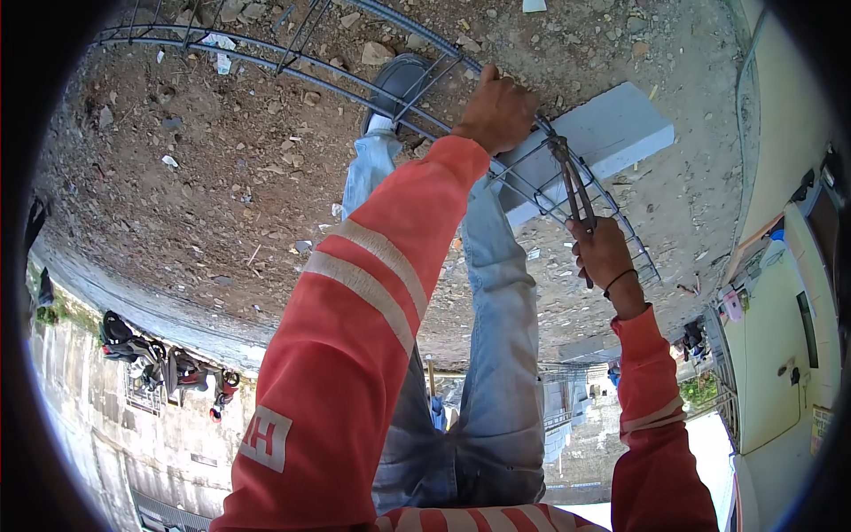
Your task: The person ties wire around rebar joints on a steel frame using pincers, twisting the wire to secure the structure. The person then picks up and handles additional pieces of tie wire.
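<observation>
One rebar cage (433, 37) is cut off by the top edge; one shoe (399, 82) is partly covered. The cage is gripped by the left hand's (501, 111) fingers, tips hidden. One grey block (629, 129) is crossed by it. One pair of pincers (560, 149) is held in the right hand's (605, 253) closed fingers.

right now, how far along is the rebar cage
Looks done: rungs already join the long bars of the cage, so its frame is formed. In hand: the left hand grips the cage while the right hand works pincers at a joint. Probably left: finishing that joint, perhaps others; the ties are too small to tell which are fastened.
</observation>
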The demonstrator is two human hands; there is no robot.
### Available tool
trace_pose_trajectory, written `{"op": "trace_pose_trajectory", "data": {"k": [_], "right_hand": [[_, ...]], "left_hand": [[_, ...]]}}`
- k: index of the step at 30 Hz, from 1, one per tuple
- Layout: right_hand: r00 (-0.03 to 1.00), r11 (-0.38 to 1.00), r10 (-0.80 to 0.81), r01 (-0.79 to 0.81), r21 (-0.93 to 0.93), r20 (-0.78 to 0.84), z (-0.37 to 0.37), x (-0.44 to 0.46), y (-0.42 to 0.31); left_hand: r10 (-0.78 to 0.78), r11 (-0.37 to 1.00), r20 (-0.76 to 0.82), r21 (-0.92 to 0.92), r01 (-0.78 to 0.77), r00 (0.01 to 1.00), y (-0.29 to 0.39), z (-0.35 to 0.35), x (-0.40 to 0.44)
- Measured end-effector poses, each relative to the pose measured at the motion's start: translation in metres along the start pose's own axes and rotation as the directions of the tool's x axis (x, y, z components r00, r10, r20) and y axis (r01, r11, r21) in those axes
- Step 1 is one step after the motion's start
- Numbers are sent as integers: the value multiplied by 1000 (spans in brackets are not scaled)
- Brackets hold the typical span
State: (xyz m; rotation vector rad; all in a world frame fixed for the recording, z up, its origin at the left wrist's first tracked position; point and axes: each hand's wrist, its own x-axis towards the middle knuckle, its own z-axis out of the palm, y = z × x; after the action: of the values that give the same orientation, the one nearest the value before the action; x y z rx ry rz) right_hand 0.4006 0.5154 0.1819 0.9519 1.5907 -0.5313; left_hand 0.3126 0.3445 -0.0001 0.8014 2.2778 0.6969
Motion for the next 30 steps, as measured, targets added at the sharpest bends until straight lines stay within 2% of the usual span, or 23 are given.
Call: {"op": "trace_pose_trajectory", "data": {"k": [1,3,6,9,12,17,19,20,22,26,30], "right_hand": [[1000,1000,7,-7,17,1,1,-2,-2],[1000,999,14,-14,37,9,5,1,4],[999,995,-45,42,86,25,-13,15,24],[983,969,-175,183,-168,60,-44,35,26],[991,960,-115,130,-248,75,-56,42,29],[986,948,-124,150,-282,108,-52,51,40],[987,995,-100,97,23,125,-42,37,31],[987,995,-96,94,20,126,-36,34,31],[997,997,7,-13,80,71,-25,27,30],[1000,993,-7,9,120,-21,8,10,22],[999,992,-12,8,124,38,-5,16,26]], "left_hand": [[0,1000,7,-1,0,1000,0,3,-1],[5,1000,-85,-24,-7,996,-1,7,-2],[17,1000,-68,5,-17,998,1,2,-2],[-6,1000,-32,-2,6,999,3,-4,0],[-17,999,10,33,17,1000,4,-7,1],[-10,1000,22,-4,10,1000,5,-7,0],[-6,1000,7,-11,6,1000,3,-7,-1],[-14,1000,11,-26,14,1000,3,-7,-1],[-16,999,10,-44,17,1000,4,-7,0],[3,1000,-22,-17,-4,1000,3,-7,-2],[-3,1000,0,-13,3,1000,4,-7,-1]]}}
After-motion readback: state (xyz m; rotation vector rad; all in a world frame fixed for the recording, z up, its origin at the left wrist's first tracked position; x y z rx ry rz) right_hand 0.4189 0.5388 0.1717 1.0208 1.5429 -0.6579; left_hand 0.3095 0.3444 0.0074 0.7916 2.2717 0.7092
